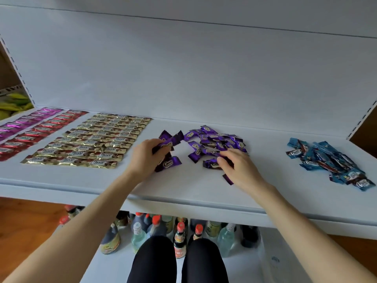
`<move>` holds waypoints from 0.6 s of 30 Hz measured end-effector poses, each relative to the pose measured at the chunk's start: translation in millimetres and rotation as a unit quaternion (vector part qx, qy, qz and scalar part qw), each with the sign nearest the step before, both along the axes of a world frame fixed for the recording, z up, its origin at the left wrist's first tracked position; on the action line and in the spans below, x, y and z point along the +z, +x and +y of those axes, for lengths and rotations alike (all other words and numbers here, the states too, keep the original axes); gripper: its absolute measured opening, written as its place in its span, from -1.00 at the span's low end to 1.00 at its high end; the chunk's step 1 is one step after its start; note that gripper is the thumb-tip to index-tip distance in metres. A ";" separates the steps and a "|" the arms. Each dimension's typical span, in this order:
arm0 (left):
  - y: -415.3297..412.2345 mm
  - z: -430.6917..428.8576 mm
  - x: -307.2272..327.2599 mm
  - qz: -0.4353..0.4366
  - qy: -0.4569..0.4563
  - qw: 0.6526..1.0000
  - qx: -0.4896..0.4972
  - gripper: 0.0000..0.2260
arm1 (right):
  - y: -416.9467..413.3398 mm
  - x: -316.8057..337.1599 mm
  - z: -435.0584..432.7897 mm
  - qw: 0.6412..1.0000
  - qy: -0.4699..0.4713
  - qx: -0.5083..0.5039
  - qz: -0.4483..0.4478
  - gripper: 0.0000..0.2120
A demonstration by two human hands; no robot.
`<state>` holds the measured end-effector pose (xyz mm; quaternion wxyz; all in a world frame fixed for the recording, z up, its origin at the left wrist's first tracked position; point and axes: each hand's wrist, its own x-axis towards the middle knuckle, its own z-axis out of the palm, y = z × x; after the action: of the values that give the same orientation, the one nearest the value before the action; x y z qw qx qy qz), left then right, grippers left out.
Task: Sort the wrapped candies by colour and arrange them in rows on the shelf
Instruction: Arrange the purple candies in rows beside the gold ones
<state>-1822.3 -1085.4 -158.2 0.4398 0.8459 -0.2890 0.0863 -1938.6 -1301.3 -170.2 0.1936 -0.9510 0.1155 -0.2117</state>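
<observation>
A loose heap of purple wrapped candies (pixel 216 139) lies mid-shelf on the white shelf (pixel 183 188). My left hand (pixel 145 157) grips a small bunch of purple candies (pixel 169 142) at the heap's left side. My right hand (pixel 237 167) pinches one purple candy (pixel 212 164) at the heap's front. To the left lie sorted rows: gold candies (pixel 91 139), red candies (pixel 40 129) and pink candies (pixel 22 123). A pile of blue candies (pixel 330 162) sits at the right.
The shelf's front edge runs just below my wrists. Under it stand several sauce bottles (pixel 179 237) with red caps. Yellow-green packets (pixel 14 105) fill the neighbouring bay at far left. The shelf's back wall rises behind the candies.
</observation>
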 end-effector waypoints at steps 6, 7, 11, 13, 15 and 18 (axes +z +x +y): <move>-12.9 9.5 5.4 0.231 -0.225 0.945 -0.046 -0.83 | -7.1 21.6 19.8 0.995 0.061 0.037 -0.072 -0.80; -16.7 10.9 7.0 0.237 -0.234 0.941 -0.058 -0.86 | -5.0 29.4 26.6 0.989 0.114 0.049 -0.077 -0.82; -28.6 14.4 16.8 0.238 -0.233 0.938 -0.098 -0.89 | 11.9 58.1 56.3 0.948 0.295 0.111 -0.045 -0.79; -27.8 16.0 19.8 0.233 -0.213 0.943 -0.108 -0.89 | 24.6 67.5 65.7 0.926 0.350 0.140 -0.021 -0.78; -22.5 15.9 24.4 0.244 -0.209 0.939 -0.122 -0.88 | 40.4 73.7 68.1 0.915 0.374 0.153 -0.020 -0.91; -2.6 9.9 27.0 0.282 -0.261 0.916 -0.113 -0.86 | 69.0 75.4 61.9 0.887 0.437 0.146 -0.029 -0.94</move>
<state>-1825.0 -1075.5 -131.2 0.7150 0.6522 -0.2138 -0.1333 -1869.6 -1239.4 -94.8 0.6214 -0.7698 0.0507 -0.1369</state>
